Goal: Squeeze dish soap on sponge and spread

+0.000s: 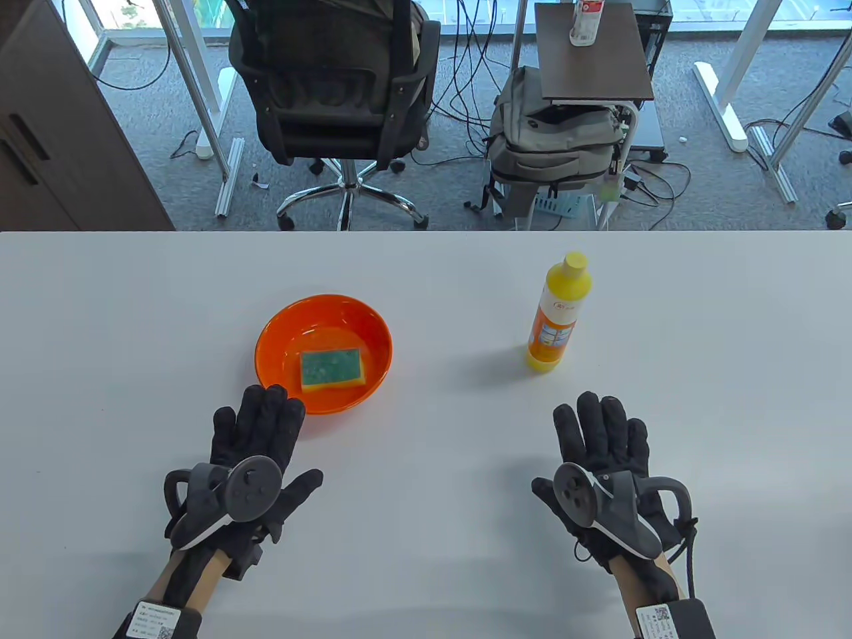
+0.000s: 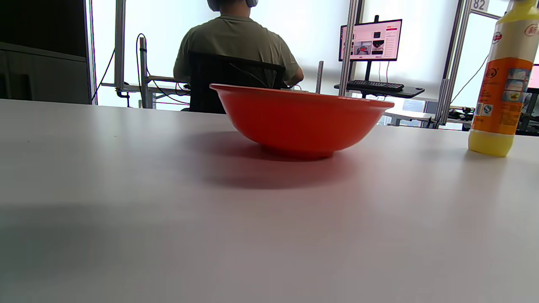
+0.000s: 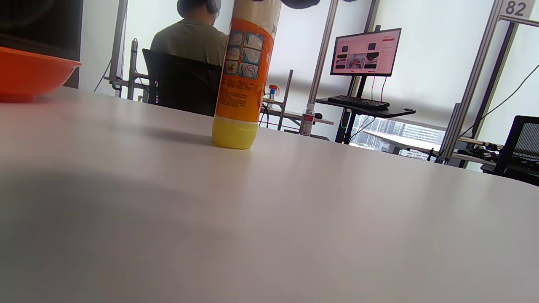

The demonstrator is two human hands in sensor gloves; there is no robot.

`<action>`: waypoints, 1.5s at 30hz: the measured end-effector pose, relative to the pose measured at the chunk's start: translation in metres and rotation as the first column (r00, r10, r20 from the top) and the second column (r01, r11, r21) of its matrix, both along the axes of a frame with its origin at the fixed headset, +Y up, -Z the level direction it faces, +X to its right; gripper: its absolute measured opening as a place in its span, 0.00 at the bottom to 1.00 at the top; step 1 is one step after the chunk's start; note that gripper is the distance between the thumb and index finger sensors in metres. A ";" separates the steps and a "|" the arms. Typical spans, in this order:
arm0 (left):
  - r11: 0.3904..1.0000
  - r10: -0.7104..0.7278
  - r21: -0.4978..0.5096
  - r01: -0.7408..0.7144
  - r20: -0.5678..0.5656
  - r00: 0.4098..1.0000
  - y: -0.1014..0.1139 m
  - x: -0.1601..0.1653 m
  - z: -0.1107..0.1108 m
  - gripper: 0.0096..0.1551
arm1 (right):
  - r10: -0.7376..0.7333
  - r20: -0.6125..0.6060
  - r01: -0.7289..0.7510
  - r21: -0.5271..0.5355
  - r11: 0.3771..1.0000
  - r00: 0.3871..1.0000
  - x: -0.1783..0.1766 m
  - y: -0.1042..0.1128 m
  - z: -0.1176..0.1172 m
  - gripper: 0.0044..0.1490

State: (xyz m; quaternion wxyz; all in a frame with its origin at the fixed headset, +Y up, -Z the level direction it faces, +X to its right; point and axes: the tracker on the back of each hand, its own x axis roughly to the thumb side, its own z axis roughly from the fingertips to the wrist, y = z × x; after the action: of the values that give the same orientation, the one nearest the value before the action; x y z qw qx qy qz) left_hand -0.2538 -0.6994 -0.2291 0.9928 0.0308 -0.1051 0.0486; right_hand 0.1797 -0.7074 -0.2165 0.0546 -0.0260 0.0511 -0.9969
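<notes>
A green-topped yellow sponge [image 1: 331, 370] lies flat in an orange bowl [image 1: 279, 326] left of the table's centre. The bowl also shows in the left wrist view [image 2: 301, 124] and at the left edge of the right wrist view [image 3: 29, 73]. A yellow dish soap bottle [image 1: 558, 313] stands upright and capped to the right; it shows in both wrist views [image 2: 501, 84] [image 3: 244, 80]. My left hand [image 1: 259, 432] lies flat and open on the table just in front of the bowl, empty. My right hand [image 1: 602, 429] lies flat and open in front of the bottle, empty.
The white table [image 1: 426, 279] ends at its far edge behind the bowl and bottle. Beyond it stand an office chair [image 1: 333, 93], a backpack [image 1: 552, 140] and a small side table [image 1: 592, 53].
</notes>
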 end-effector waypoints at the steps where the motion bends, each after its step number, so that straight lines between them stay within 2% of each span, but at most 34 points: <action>1: 1.000 0.008 -0.001 -0.008 -0.010 1.000 -0.001 0.000 -0.001 0.55 | -0.001 -0.001 0.001 0.001 1.000 1.000 0.000 0.000 0.000 0.65; 4: 0.999 0.043 0.003 -0.043 -0.039 0.998 -0.002 -0.001 -0.007 0.55 | -0.004 -0.006 0.004 0.008 1.000 1.000 -0.001 0.001 0.000 0.65; 10: 0.986 0.167 0.045 -0.161 -0.235 0.958 -0.002 -0.016 -0.042 0.51 | 0.007 -0.013 -0.007 0.025 1.000 1.000 -0.001 0.001 -0.001 0.65; 13: 0.977 0.191 -0.021 -0.212 -0.353 0.916 -0.007 -0.029 -0.067 0.52 | 0.004 -0.013 -0.004 0.025 1.000 1.000 -0.001 0.002 -0.001 0.64; 16: 0.939 0.265 -0.067 -0.338 -0.485 0.834 -0.017 -0.044 -0.090 0.52 | -0.002 -0.014 0.002 0.019 1.000 1.000 -0.002 0.001 -0.001 0.64; 19: 0.814 0.407 -0.119 -0.569 -0.580 0.705 -0.033 -0.058 -0.107 0.50 | -0.004 -0.016 0.004 0.013 1.000 1.000 -0.002 0.000 -0.001 0.64; 21: 0.674 0.499 -0.125 -0.728 -0.650 0.573 -0.047 -0.065 -0.114 0.49 | -0.011 -0.015 0.011 0.010 1.000 1.000 -0.002 0.001 -0.002 0.64; 23: 0.581 0.529 -0.126 -0.804 -0.692 0.491 -0.058 -0.069 -0.117 0.47 | -0.014 -0.012 0.014 0.010 1.000 1.000 -0.002 0.001 -0.002 0.64; 26: 0.468 0.554 -0.140 -0.873 -0.723 0.413 -0.075 -0.075 -0.120 0.42 | -0.030 -0.006 0.030 0.008 1.000 1.000 0.000 0.001 -0.001 0.64; 28: 0.357 0.602 -0.161 -0.920 -0.714 0.358 -0.085 -0.076 -0.122 0.40 | -0.044 -0.005 0.044 0.005 0.999 0.999 0.000 0.001 0.000 0.64; 29: 0.326 0.613 -0.160 -0.932 -0.715 0.336 -0.087 -0.076 -0.122 0.40 | -0.047 -0.005 0.047 0.005 0.999 0.999 0.000 0.001 0.000 0.63; 31: 0.309 0.625 -0.168 -0.936 -0.706 0.333 -0.088 -0.077 -0.124 0.39 | -0.050 -0.010 0.050 0.003 0.999 0.999 -0.001 0.001 -0.002 0.63; 33: 0.373 0.597 -0.135 -0.918 -0.722 0.349 -0.086 -0.078 -0.124 0.37 | -0.047 -0.014 0.047 -0.007 0.999 0.999 -0.002 -0.001 -0.003 0.63; 36: 0.395 0.604 -0.131 -0.910 -0.709 0.364 -0.082 -0.076 -0.123 0.37 | -0.049 -0.012 0.049 -0.018 0.999 0.999 -0.002 -0.003 -0.004 0.63; 38: 0.445 0.591 -0.151 -0.882 -0.690 0.417 -0.077 -0.074 -0.121 0.36 | -0.053 -0.011 0.053 -0.015 0.999 0.999 -0.002 -0.002 -0.004 0.63; 40: 0.466 0.592 -0.178 -0.867 -0.666 0.455 -0.074 -0.072 -0.119 0.36 | -0.055 -0.009 0.055 -0.009 0.998 0.998 -0.002 -0.002 -0.004 0.63; 45: 0.458 0.621 -0.267 -0.848 -0.587 0.520 -0.065 -0.055 -0.105 0.35 | -0.070 -0.001 0.070 -0.009 0.998 0.998 0.001 -0.001 -0.004 0.63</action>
State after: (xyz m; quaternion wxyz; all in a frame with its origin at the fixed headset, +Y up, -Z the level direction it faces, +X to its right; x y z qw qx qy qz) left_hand -0.3091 -0.7643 -0.3344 0.8308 -0.1887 0.1466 0.5026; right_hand 0.1807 -0.7085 -0.2203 0.0194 -0.0249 0.0475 -0.9984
